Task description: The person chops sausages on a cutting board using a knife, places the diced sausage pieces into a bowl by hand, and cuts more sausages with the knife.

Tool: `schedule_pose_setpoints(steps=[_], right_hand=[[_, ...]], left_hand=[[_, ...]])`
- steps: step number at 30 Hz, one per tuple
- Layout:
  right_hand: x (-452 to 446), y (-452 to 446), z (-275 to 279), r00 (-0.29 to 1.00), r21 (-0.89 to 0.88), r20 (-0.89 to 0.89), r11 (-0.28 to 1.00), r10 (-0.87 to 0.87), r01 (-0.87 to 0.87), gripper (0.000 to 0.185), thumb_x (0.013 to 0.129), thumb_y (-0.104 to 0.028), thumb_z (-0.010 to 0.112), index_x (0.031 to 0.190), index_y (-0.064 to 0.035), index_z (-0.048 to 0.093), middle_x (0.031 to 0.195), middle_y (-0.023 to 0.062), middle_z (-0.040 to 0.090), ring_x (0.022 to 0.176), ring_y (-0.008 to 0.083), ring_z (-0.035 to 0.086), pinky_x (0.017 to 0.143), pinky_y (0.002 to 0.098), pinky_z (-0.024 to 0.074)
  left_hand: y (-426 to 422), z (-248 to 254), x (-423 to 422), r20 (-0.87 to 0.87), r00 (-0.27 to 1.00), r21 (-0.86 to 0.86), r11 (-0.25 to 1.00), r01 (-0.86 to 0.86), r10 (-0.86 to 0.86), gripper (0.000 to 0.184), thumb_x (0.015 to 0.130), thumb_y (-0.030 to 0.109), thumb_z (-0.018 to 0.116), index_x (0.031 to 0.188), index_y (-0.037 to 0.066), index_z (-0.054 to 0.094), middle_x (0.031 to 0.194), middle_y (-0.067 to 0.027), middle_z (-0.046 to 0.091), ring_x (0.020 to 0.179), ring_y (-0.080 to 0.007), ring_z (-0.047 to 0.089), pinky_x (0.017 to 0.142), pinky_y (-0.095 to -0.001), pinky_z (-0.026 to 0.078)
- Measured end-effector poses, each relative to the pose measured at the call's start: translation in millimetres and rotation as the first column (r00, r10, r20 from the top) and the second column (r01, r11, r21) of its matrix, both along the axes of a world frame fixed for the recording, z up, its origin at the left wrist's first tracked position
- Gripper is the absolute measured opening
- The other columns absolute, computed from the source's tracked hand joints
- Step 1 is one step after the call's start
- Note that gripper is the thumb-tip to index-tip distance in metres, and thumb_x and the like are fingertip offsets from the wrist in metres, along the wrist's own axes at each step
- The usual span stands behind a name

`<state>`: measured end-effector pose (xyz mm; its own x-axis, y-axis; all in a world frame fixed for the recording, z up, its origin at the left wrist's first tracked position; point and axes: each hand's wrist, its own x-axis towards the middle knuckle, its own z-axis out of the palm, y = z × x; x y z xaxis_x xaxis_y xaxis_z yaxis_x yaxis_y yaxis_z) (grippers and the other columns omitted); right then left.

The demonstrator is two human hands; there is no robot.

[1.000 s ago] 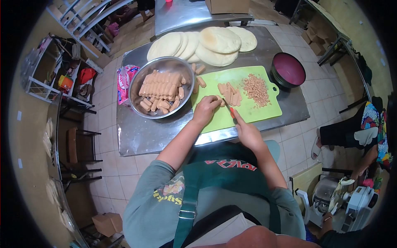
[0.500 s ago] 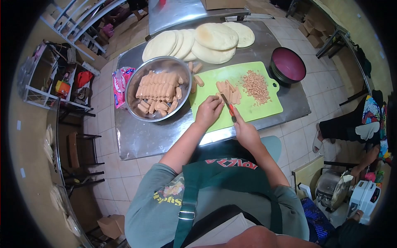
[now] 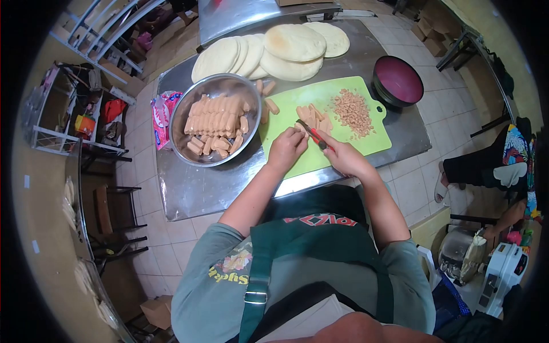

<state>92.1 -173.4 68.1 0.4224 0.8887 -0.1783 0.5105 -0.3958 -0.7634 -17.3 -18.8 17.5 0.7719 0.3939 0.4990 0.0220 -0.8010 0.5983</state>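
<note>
My right hand [image 3: 344,156] grips a knife [image 3: 313,135] with a red and black handle, its dark blade over the green cutting board [image 3: 286,123]. My left hand [image 3: 289,147] is closed at the board, fingers curled down on a piece of sausage [image 3: 301,129] beside the blade. Just past the blade lie several sausage strips [image 3: 314,116]. Finely chopped sausage [image 3: 353,114] is spread on the right part of the board. Left of the board, a steel bowl [image 3: 182,150] holds many sausages, some in a packed block. A few loose sausages [image 3: 272,106] lie between bowl and board.
Round flatbreads [image 3: 293,43] lie overlapped along the table's far side. A dark red bowl [image 3: 398,82] stands right of the board. Pink plastic packaging [image 3: 163,117] is left of the steel bowl. Another person's arm [image 3: 506,220] reaches toward equipment at the right.
The knife has tilted further left, its blade now lying nearer my left fingers. My right hand has shifted slightly right and up. The whole view has moved a little.
</note>
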Motion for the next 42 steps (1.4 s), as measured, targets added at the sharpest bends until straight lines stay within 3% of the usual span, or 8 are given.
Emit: schedule_pose_setpoints(steps=[4, 7, 11, 13, 20, 22, 29, 42], right_hand=[[-9, -18, 19, 0.998, -0.133, -0.056, 0.991, -0.015, 0.007, 0.055, 0.086, -0.012, 0.047, 0.137, -0.0229, 0.033, 0.088, 0.0257, 0.06, 0.081, 0.0393, 0.059, 0.074, 0.0421, 0.0453], [-20, -41, 5, 0.999, 0.01, 0.043, 1.0, -0.013, 0.013, 0.056, 0.084, -0.01, 0.047, 0.137, -0.0204, 0.033, 0.091, 0.0263, 0.06, 0.083, 0.04, 0.058, 0.075, 0.0428, 0.0449], [-27, -57, 22, 0.999, -0.096, 0.01, 0.994, -0.053, 0.053, 0.056, 0.083, -0.009, 0.046, 0.137, -0.0186, 0.034, 0.094, 0.0269, 0.059, 0.085, 0.0407, 0.058, 0.075, 0.0437, 0.0446], [-27, -60, 29, 0.999, 0.027, -0.013, 0.998, -0.053, 0.053, 0.055, 0.083, -0.009, 0.047, 0.136, -0.0189, 0.035, 0.092, 0.0265, 0.059, 0.083, 0.041, 0.058, 0.074, 0.0442, 0.0447], [-25, -27, 0, 0.985, 0.178, 0.096, 0.976, -0.141, 0.122, 0.054, 0.085, -0.01, 0.047, 0.136, -0.0198, 0.035, 0.087, 0.025, 0.06, 0.08, 0.0408, 0.058, 0.073, 0.0441, 0.0448], [-24, -20, 0, 0.988, 0.089, 0.036, 0.985, -0.152, 0.148, 0.053, 0.086, -0.011, 0.047, 0.137, -0.0214, 0.034, 0.087, 0.0252, 0.06, 0.079, 0.0405, 0.059, 0.073, 0.044, 0.045], [-24, -17, -7, 0.989, 0.097, 0.059, 0.987, -0.136, 0.13, 0.053, 0.087, -0.011, 0.047, 0.137, -0.0231, 0.034, 0.084, 0.0247, 0.06, 0.077, 0.0403, 0.059, 0.071, 0.0443, 0.0454], [-12, 22, 41, 0.991, -0.345, 0.131, 0.938, 0.033, 0.015, 0.058, 0.087, -0.013, 0.045, 0.14, -0.0244, 0.027, 0.086, 0.0226, 0.061, 0.08, 0.0359, 0.06, 0.073, 0.0431, 0.0464]], left_hand=[[-1, -1, 1, -0.007, 1.0, 0.034, 0.999, -0.018, 0.019, 0.011, 0.074, 0.012, 0.068, 0.081, 0.003, 0.066, 0.08, -0.0093, 0.062, 0.068, -0.0251, 0.062, 0.061, -0.0327, 0.05], [0, -3, 2, 0.005, 1.0, 0.039, 0.999, -0.027, 0.027, 0.011, 0.074, 0.011, 0.069, 0.081, 0.003, 0.066, 0.08, -0.0091, 0.062, 0.069, -0.0247, 0.062, 0.061, -0.0326, 0.05], [-1, -4, 1, 0.026, 0.999, 0.03, 0.999, -0.024, 0.023, 0.011, 0.073, 0.01, 0.069, 0.082, 0.003, 0.066, 0.081, -0.0093, 0.062, 0.069, -0.0247, 0.062, 0.061, -0.0326, 0.051], [0, -4, 0, 0.026, 0.999, 0.021, 0.999, -0.025, 0.025, 0.012, 0.073, 0.009, 0.068, 0.082, 0.004, 0.066, 0.082, -0.0098, 0.063, 0.069, -0.0249, 0.062, 0.061, -0.0324, 0.051], [-1, -3, -1, 0.042, 0.999, 0.054, 0.998, -0.031, 0.029, 0.012, 0.071, 0.009, 0.069, 0.082, 0.003, 0.066, 0.083, -0.0101, 0.063, 0.072, -0.0256, 0.062, 0.063, -0.0328, 0.051], [-1, -4, 0, 0.081, 0.997, 0.061, 0.998, -0.022, 0.017, 0.01, 0.07, 0.008, 0.068, 0.078, 0.004, 0.064, 0.08, -0.009, 0.061, 0.071, -0.0256, 0.06, 0.062, -0.0343, 0.05], [0, -7, 0, 0.088, 0.996, 0.05, 0.999, -0.017, 0.013, 0.009, 0.07, 0.008, 0.067, 0.077, 0.004, 0.063, 0.08, -0.0093, 0.061, 0.071, -0.0263, 0.06, 0.062, -0.0348, 0.05], [1, -7, -1, 0.044, 0.999, 0.03, 0.999, -0.017, 0.015, 0.01, 0.071, 0.009, 0.068, 0.078, 0.003, 0.063, 0.079, -0.01, 0.061, 0.069, -0.0265, 0.061, 0.061, -0.034, 0.05]])
